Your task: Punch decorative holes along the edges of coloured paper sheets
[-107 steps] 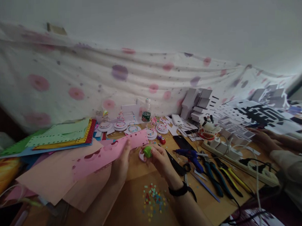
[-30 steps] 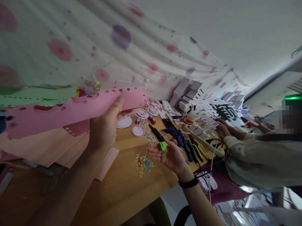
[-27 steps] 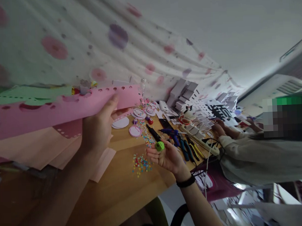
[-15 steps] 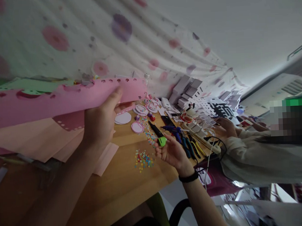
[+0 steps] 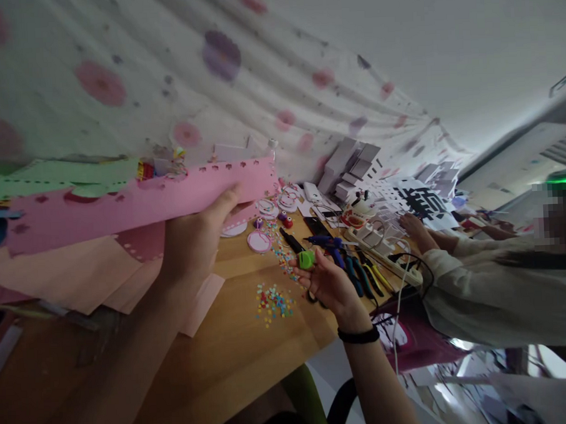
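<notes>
Wooden tabletop below, left grip closed on pink paper, right grip half-curled around green gadget.

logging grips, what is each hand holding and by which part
The left hand holds a pink punched paper sheet by its lower edge, right of centre; the right hand holds a small rounded green object, exact part unclear.

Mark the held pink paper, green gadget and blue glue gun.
Pink paper [image 5: 144,203]: head view, middle of the sheet.
Green gadget [image 5: 306,260]: head view, body.
Glue gun [image 5: 325,241]: head view, barrel.
</notes>
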Demonstrator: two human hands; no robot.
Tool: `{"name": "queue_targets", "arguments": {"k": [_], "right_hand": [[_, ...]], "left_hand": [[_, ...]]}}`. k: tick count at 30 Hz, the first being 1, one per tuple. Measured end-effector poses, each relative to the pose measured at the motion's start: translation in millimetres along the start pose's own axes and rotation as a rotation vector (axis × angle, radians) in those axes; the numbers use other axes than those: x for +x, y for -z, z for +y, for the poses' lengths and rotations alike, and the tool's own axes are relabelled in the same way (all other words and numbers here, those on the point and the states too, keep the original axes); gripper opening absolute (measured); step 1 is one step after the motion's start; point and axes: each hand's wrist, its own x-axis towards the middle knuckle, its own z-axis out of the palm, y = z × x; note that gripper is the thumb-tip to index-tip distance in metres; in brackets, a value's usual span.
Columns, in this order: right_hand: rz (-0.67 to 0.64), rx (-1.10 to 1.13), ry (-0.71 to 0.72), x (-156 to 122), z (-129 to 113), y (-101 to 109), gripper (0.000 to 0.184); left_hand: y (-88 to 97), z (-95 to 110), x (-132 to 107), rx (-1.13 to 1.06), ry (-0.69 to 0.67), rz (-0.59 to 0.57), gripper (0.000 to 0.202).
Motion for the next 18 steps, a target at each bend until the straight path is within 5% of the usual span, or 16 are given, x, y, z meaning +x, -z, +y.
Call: {"name": "queue_targets", "arguments": {"k": [4, 9, 13, 18], "right_hand": [[-0.008, -0.034, -0.039, 3, 14, -4, 0.036], [0.183, -0.573, 0.139, 20, 36, -6, 0.027], [0.099, -1.089, 0.237, 36, 51, -7, 0.014], [0.024, -1.292, 0.223, 44, 59, -11, 0.013]], "left_hand": [[-4.4, 4, -2, -0.070, 0.046, 0.018, 0.021], [-4.9, 3, 0, -0.118, 0.026, -0.024, 0.018], [-7.5, 5, 0, -0.163, 0.078, 0.009, 0.016], [-7.5, 7, -1, -0.143, 0.061, -0.023, 0.011]]}}
